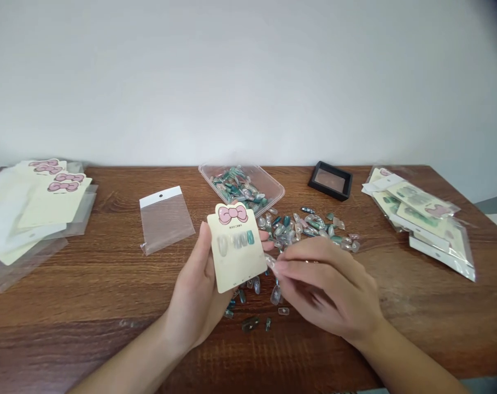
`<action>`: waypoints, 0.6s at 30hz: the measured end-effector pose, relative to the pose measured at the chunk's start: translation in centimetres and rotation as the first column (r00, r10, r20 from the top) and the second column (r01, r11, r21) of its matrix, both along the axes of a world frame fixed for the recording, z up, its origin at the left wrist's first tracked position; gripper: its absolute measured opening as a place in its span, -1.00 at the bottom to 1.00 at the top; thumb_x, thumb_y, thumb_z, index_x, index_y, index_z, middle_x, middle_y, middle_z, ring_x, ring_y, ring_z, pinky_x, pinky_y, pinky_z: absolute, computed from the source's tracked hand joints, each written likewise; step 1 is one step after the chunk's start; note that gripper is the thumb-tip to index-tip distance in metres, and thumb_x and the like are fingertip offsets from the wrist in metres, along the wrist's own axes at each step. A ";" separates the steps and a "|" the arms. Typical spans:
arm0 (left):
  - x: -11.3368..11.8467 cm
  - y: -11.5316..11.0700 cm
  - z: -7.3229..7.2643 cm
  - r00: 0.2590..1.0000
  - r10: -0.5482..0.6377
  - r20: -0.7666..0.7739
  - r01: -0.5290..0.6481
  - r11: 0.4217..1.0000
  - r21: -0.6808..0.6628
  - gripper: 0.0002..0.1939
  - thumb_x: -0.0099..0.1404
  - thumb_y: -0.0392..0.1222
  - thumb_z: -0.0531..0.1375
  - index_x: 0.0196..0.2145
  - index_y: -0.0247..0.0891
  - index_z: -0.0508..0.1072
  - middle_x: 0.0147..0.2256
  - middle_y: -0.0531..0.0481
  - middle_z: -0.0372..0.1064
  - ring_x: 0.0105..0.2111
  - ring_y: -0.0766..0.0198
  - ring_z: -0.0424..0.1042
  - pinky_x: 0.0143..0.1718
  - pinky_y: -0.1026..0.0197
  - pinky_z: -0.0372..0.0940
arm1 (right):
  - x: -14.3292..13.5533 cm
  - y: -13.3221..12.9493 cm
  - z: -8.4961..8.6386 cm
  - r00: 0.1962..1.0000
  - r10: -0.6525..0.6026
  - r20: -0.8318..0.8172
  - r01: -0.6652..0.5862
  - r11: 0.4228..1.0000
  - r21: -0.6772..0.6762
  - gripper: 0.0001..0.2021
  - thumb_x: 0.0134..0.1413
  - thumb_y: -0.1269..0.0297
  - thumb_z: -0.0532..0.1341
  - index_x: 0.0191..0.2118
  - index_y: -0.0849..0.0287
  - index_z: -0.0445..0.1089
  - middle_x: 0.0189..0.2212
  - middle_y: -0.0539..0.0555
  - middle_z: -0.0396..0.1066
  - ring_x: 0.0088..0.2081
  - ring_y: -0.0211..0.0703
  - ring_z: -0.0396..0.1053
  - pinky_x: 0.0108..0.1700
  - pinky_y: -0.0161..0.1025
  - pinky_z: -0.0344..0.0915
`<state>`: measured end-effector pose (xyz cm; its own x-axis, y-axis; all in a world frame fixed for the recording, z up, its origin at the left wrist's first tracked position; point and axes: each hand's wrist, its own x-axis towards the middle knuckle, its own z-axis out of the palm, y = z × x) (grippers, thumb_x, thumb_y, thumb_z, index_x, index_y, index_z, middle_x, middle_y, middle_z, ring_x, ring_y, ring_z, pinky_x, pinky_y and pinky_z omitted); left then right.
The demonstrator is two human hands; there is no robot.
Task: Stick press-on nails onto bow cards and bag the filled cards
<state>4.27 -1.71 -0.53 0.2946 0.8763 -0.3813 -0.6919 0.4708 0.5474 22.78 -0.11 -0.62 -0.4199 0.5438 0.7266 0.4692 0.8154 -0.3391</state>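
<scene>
My left hand (pixel 197 293) grips a cream display card (pixel 240 269) with a pink bow at its top, thumb on the left edge and fingers behind. A row of several press-on nails (pixel 235 241), from clear to teal, is fixed across the card's upper half. At the card's lower right, my right hand (pixel 328 282) pinches a clear press-on nail (pixel 270 261) between thumb and fingertips. Beneath and behind both hands lies a loose spread of press-on nails (pixel 291 229) in clear, green and teal; the hands partly cover it.
A clear plastic tub (pixel 268 186) of nails stands behind the card. Left of it lies a clear bag (pixel 168 223); bow-topped cards (pixel 53 205) are stacked at far left. A black frame box (pixel 331 180) is at the back, and bagged cards (pixel 424 216) lie at right.
</scene>
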 end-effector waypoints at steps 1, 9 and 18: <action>0.0 -0.1 0.0 1.000 -0.008 -0.001 0.008 1.000 -0.002 -0.31 0.43 0.25 -0.14 -0.03 -0.29 0.59 -0.06 -0.14 0.58 0.07 -0.04 0.45 0.20 -0.04 0.20 | -0.1 -0.2 -0.1 1.000 0.001 0.019 -0.001 1.000 0.019 -0.79 0.01 0.60 0.32 -0.25 0.19 0.44 -0.35 0.05 0.50 -0.32 -0.26 0.47 -0.26 -0.31 0.45; -0.3 0.1 0.2 0.999 0.018 0.049 -0.015 0.999 -0.052 -0.33 0.40 0.28 -0.09 -0.01 -0.27 0.59 -0.01 -0.15 0.56 0.11 0.00 0.43 0.19 0.02 0.21 | -0.5 -0.5 -1.3 0.984 0.108 0.139 -0.119 0.990 0.077 -0.87 0.14 0.52 0.27 -0.19 0.26 0.51 -0.20 0.09 0.54 -0.14 -0.23 0.49 -0.04 -0.30 0.47; -0.4 0.4 0.3 0.996 0.034 0.077 -0.029 0.998 -0.059 -0.33 0.41 0.24 -0.07 -0.01 -0.34 0.59 -0.06 -0.22 0.57 0.04 0.01 0.48 0.14 0.06 0.24 | -0.5 -0.2 -1.4 0.967 0.162 0.196 -0.179 0.982 0.068 -0.82 0.17 0.52 0.26 -0.11 0.32 0.52 -0.08 0.13 0.57 0.01 -0.19 0.49 0.03 -0.29 0.49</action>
<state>3.87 -1.36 -0.18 0.2979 0.8626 -0.4088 -0.7464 0.4775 0.4636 22.27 -0.31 -2.04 -0.6352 0.3927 0.6651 0.3697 0.9106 -0.1846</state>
